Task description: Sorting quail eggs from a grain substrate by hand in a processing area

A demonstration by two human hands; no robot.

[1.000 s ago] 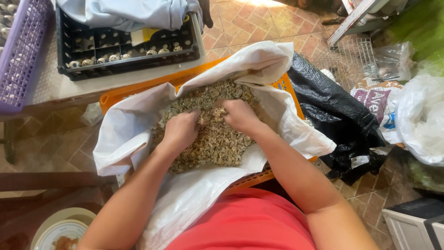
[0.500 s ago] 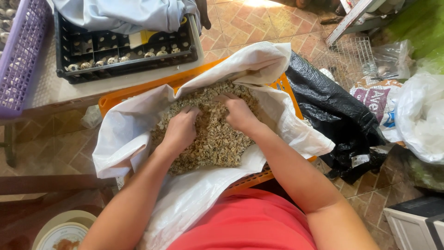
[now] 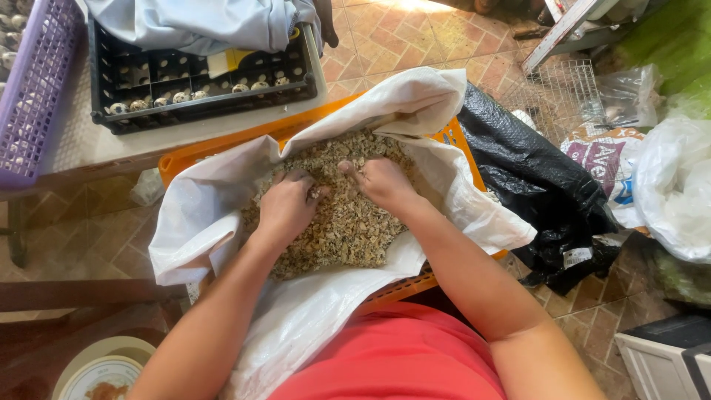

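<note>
A white woven sack lies open inside an orange plastic crate in front of me. It holds a heap of brownish dry chaff or husks. My left hand rests palm down on the heap, fingers curled into the material. To its right, my right hand presses into the heap too, fingers spread slightly. Both hands are partly buried at the fingertips.
A black divided tray with small speckled eggs sits on a table behind the crate, with grey cloth over it. A purple basket is at left. Black plastic bag, white bags, wire cage at right. A bowl lower left.
Both hands have shifted slightly within the heap, working the material; the view has barely moved.
</note>
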